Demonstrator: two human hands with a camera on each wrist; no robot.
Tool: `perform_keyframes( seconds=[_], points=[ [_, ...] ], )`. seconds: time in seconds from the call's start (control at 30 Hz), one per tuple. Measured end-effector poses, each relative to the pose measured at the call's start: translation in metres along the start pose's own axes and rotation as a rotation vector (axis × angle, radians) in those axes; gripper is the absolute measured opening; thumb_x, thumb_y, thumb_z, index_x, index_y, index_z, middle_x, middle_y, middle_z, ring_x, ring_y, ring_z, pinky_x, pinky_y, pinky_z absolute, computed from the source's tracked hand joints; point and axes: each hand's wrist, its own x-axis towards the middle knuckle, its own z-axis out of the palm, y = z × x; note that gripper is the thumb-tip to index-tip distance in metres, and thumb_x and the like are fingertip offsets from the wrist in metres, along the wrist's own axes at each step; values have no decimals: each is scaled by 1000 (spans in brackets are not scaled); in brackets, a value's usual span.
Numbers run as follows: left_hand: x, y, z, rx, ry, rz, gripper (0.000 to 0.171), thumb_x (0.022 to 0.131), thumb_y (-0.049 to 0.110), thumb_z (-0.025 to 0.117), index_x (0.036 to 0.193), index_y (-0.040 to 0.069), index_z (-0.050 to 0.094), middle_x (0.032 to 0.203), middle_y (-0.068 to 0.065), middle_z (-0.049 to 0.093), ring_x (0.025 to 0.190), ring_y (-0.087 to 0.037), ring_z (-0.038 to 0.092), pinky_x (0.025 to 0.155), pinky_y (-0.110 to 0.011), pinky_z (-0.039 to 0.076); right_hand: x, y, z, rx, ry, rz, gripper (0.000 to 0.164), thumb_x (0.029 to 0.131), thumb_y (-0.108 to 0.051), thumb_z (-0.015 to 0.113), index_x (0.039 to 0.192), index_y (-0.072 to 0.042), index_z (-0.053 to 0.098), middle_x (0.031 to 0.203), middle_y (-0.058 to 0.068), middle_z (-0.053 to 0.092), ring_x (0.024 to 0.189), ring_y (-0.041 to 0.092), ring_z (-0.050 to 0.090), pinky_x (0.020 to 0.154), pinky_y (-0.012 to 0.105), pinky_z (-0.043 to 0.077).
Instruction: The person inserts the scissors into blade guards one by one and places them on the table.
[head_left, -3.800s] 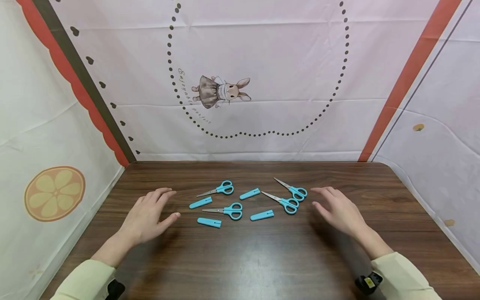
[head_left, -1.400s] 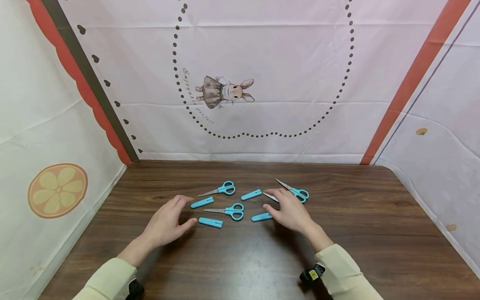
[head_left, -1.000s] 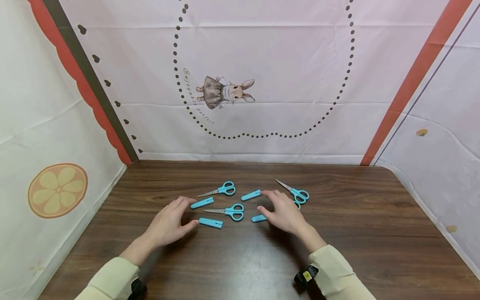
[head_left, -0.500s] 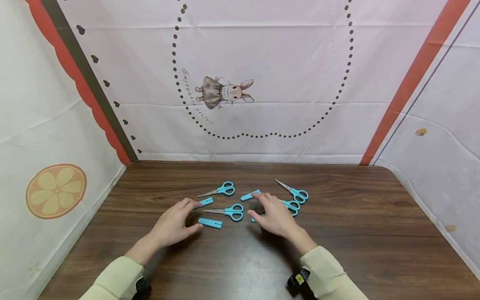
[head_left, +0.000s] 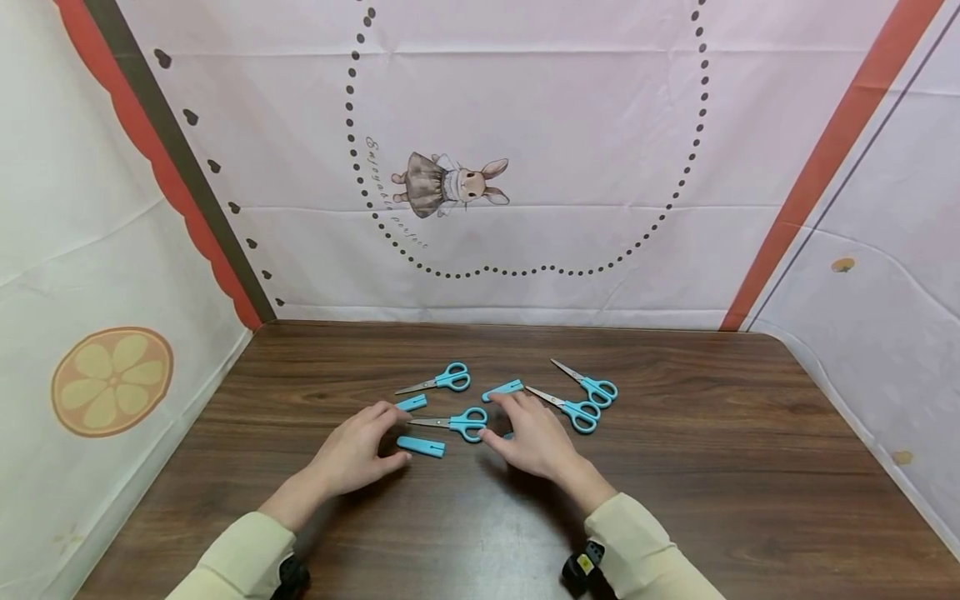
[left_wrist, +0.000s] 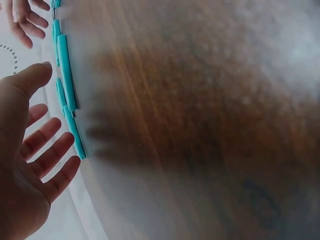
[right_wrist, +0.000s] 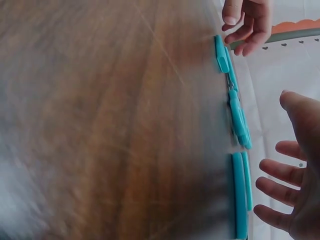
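Note:
A pair of scissors (head_left: 457,422) with light blue handles lies between my two hands, blades pointing left. My left hand (head_left: 352,454) hovers at its blade side, fingers spread and holding nothing. Near those fingertips are a blue blade cap (head_left: 422,447) and another cap (head_left: 412,402), partly hidden by the fingers. On the handle side, my right hand (head_left: 534,442) hovers with thumb and fingers apart, also holding nothing. It covers most of one blue cap (head_left: 509,436). In the right wrist view, bare space separates the right hand (right_wrist: 295,185) from the scissors handle (right_wrist: 237,115).
Behind the hands lie another pair of scissors (head_left: 450,378) and a blue cap (head_left: 507,387). Two more scissors sit at the right, the nearer (head_left: 576,410) touching or almost touching the farther (head_left: 596,388). Printed cloth (head_left: 585,167) walls in the brown table (head_left: 712,467).
From far right, my right hand has come leftward over the right-hand scissors to the middle pair's handles. My left hand has moved right, toward its blades. Scissors and caps have stayed put.

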Motion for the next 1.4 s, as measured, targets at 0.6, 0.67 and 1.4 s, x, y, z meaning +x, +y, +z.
perform_keyframes(
  seconds=[0.6, 0.67, 1.4],
  points=[
    [1, 4, 3, 13, -42, 1, 36, 76, 35, 74, 108, 21, 63, 101, 9, 55, 91, -9, 54, 77, -35, 47, 1, -7, 15, -54, -28, 17, 59, 85, -52, 57, 131, -16, 51, 118, 5, 56, 106, 25, 54, 80, 46, 46],
    [1, 4, 3, 16, -49, -2, 36, 76, 35, 73, 107, 21, 63, 102, 8, 55, 91, -9, 54, 77, -35, 47, 1, -7, 16, -53, -32, 29, 59, 85, -52, 56, 131, -15, 50, 119, 5, 56, 106, 25, 54, 81, 46, 45],
    [9, 5, 9, 48, -80, -16, 30, 75, 29, 75, 101, 20, 66, 94, 6, 53, 81, -9, 47, 70, -32, 44, 14, -16, 27, -144, 1, 114, 56, 82, -55, 58, 122, -17, 57, 109, 6, 55, 101, 27, 51, 76, 43, 42]
  ],
)
